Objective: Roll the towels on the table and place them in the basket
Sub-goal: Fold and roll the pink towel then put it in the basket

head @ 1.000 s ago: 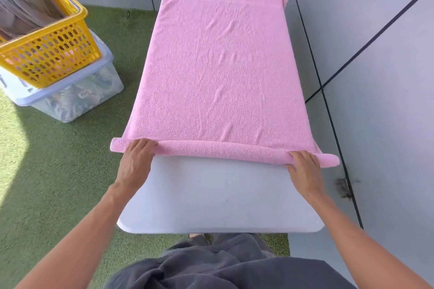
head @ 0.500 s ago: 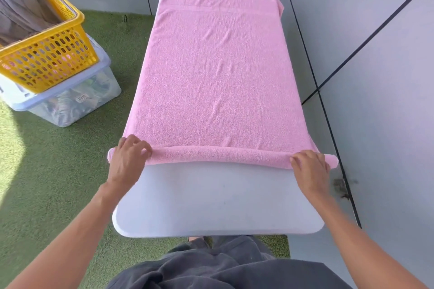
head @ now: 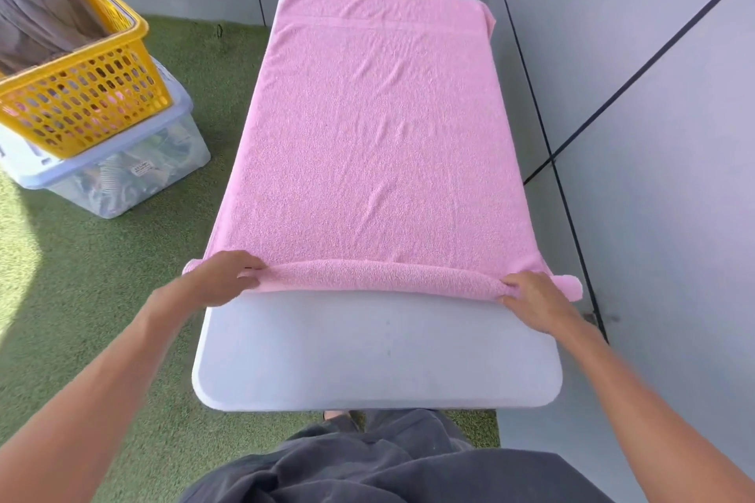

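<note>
A pink towel lies flat along the white table, covering most of its length. Its near end is rolled into a thin tube across the table's width. My left hand grips the roll's left end, fingers curled over it. My right hand pinches the roll near its right end, where a short stub sticks out past the table edge. A yellow perforated basket sits at the left on the floor side, with grey cloth inside it.
The basket rests on a clear lidded storage bin standing on green artificial turf. Grey panel walls run close along the table's right side and behind its far end. My dark clothing shows at the bottom.
The roll has grown slightly thicker and moved a little farther up the table as both hands turned it forward. A strip of bare table now shows beyond the towel's far end.
</note>
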Tool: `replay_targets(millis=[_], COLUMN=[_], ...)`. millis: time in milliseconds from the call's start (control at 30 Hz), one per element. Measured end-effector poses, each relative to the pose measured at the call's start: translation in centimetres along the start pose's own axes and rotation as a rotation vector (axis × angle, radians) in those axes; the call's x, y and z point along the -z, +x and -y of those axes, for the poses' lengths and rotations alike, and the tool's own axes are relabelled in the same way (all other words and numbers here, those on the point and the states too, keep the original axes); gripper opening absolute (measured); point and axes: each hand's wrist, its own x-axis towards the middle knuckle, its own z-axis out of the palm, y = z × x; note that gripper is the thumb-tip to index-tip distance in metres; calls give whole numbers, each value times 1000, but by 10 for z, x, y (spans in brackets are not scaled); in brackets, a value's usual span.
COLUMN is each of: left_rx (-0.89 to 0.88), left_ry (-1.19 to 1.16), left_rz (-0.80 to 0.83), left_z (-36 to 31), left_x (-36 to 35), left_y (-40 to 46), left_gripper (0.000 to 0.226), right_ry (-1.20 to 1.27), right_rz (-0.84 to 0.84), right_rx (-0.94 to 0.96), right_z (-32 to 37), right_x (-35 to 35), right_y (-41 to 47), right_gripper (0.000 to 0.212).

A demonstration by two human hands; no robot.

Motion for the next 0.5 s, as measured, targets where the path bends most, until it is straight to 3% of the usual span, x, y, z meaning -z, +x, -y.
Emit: replay_targets(millis=[67, 100, 200, 267, 367, 500], left_rx=[33, 35, 29, -32, -119, -149], left_ry=[-49, -88, 7, 109, 84, 107], left_rz=[64, -14, -499, -669, -698, -588], left_z=[-1, -3, -14, -20, -22, -19], left_x=[4, 2, -16, -35, -56, -60], left_y=[4, 6, -1, -12, -21, -13], left_gripper=[34, 31, 15, 13, 27, 48], right_ry=[107, 162, 255, 185, -85, -136], right_rz=[102, 60, -316, -459, -505, -436], right_rx=[-53, -69, -61, -23, -14, -27], right_z=[0, 1, 6, 10, 14, 23], right_x=[8, 8, -6, -22, -44, -43], right_y=[1, 2, 2, -6, -19, -18], right_gripper=[19, 24, 28, 16, 18, 41])
